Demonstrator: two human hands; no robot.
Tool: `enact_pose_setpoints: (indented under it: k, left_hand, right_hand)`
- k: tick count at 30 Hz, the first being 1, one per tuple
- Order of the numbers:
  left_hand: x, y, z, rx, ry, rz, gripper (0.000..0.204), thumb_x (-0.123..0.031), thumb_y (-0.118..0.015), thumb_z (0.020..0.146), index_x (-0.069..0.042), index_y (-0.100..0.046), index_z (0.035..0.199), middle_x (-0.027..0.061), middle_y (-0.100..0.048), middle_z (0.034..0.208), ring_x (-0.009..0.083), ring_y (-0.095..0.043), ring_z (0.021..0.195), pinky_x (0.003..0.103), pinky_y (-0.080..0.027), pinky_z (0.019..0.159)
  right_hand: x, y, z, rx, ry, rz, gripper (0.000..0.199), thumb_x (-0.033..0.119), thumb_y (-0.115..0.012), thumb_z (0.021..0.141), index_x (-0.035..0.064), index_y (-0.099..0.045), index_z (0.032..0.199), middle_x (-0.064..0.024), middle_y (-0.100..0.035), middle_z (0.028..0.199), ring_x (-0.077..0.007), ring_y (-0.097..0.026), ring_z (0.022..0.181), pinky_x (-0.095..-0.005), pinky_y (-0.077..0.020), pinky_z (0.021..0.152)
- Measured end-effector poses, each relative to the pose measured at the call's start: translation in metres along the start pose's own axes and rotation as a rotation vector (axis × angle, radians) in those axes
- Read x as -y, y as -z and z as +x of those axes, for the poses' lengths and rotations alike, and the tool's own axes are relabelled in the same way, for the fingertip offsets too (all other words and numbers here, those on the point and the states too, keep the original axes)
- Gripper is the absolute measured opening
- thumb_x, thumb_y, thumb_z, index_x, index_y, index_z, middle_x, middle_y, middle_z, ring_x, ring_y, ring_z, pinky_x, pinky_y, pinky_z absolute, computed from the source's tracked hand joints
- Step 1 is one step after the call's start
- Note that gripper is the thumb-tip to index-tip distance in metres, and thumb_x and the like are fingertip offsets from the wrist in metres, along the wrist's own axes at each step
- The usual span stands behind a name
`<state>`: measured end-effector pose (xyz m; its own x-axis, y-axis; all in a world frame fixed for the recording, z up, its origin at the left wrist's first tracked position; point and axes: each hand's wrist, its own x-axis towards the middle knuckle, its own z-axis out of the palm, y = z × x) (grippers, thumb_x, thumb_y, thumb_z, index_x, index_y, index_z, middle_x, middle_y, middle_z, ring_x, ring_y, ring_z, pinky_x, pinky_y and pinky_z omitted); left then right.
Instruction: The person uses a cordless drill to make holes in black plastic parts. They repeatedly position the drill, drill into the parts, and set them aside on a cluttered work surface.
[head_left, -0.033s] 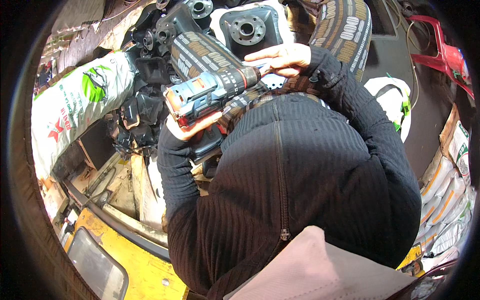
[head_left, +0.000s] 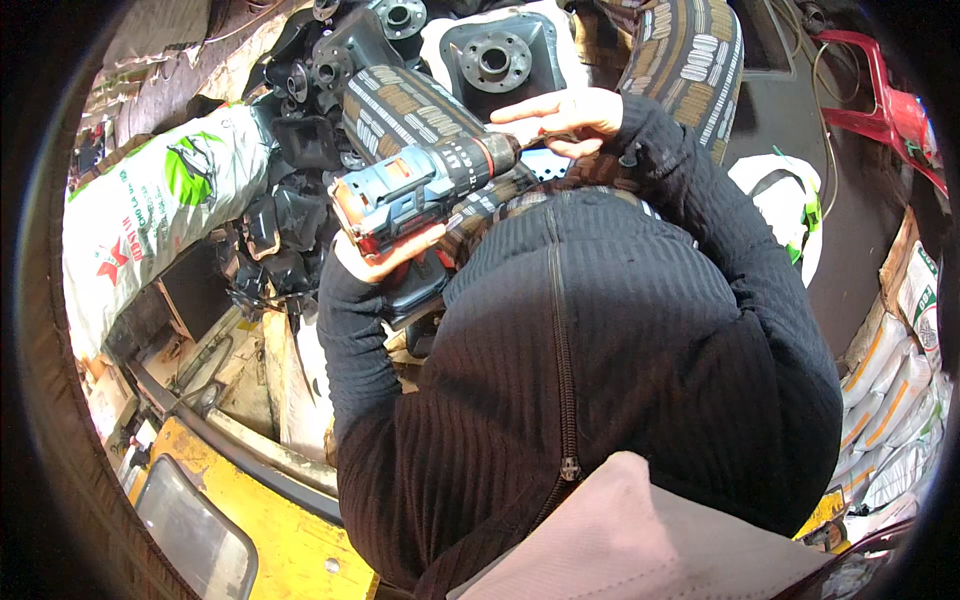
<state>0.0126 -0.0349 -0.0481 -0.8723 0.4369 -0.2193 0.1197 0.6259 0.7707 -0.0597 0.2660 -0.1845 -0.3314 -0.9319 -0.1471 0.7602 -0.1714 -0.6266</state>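
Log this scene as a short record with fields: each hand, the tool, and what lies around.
Left hand: holding the power drill
Right hand: at the drill's front end, fingers extended; whether it grips anything is unclear
Tool: blue and black body, front end toward the right hand
Ahead: black part with round holed flange, on something white
Left side: white-and-green sack; yellow panel lower down
Right side: red part; stacked sacks below it

1 head-worn fisheye view, facing down, close range
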Motion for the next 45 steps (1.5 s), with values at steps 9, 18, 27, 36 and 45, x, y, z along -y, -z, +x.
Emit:
enact_pose_setpoints:
  k: [9, 18, 27, 36, 45]
  left_hand:
    - [0.027, 0.008, 0.032, -0.105, 0.058, 0.027, 0.044, -0.015, -0.077, 0.067, -0.002, -0.058, 0.105, 0.0095, -0.061, 0.099, 0.0227, -0.061, 0.087, 0.034, -0.049, 0.077]
    - [0.069, -0.005, 0.074, -0.052, 0.147, 0.057, 0.057, -0.018, -0.077, 0.068, -0.003, -0.050, 0.116, 0.0110, -0.056, 0.110, 0.0220, -0.056, 0.100, 0.035, -0.045, 0.087]
    - [0.054, -0.007, 0.094, 0.032, 0.440, -0.026, 0.057, -0.024, -0.076, 0.071, -0.001, -0.050, 0.116, 0.0115, -0.057, 0.111, 0.0217, -0.055, 0.101, 0.033, -0.043, 0.088]
    - [0.048, -0.007, 0.108, 0.179, 0.246, 0.421, 0.055, -0.025, -0.072, 0.073, -0.006, -0.050, 0.119, 0.0120, -0.056, 0.115, 0.0243, -0.056, 0.103, 0.034, -0.041, 0.092]
    - [0.010, -0.007, 0.101, 0.147, 0.255, 0.435, 0.052, -0.022, -0.076, 0.068, -0.003, -0.053, 0.111, 0.0115, -0.061, 0.105, 0.0240, -0.061, 0.094, 0.033, -0.047, 0.085]
  right_hand:
    - [-0.040, 0.064, 0.032, -1.099, -0.006, 0.241, 0.031, 0.029, -0.063, 0.080, 0.0063, -0.060, 0.100, 0.0040, -0.036, 0.057, -0.0064, -0.032, 0.045, -0.0219, -0.0225, 0.034]
    - [-0.057, 0.119, 0.085, -1.399, 0.047, -0.404, 0.049, 0.055, -0.070, 0.065, 0.0084, -0.067, 0.079, -0.0053, -0.066, 0.081, -0.0163, -0.060, 0.079, -0.0271, -0.0446, 0.078]
    - [-0.050, 0.112, 0.087, -1.334, 0.014, -0.432, 0.047, 0.056, -0.066, 0.068, 0.0092, -0.065, 0.071, -0.0042, -0.061, 0.067, -0.0155, -0.056, 0.064, -0.0283, -0.0448, 0.066]
    - [-0.041, 0.092, 0.084, -1.274, 0.235, -0.528, 0.041, 0.047, -0.065, 0.074, 0.0065, -0.065, 0.077, -0.0050, -0.060, 0.064, -0.0145, -0.055, 0.059, -0.0274, -0.0448, 0.060]
    - [-0.041, 0.059, 0.072, -1.248, 0.398, -0.518, 0.035, 0.040, -0.067, 0.075, 0.0051, -0.063, 0.076, -0.0021, -0.054, 0.059, -0.0114, -0.049, 0.053, -0.0265, -0.0413, 0.052]
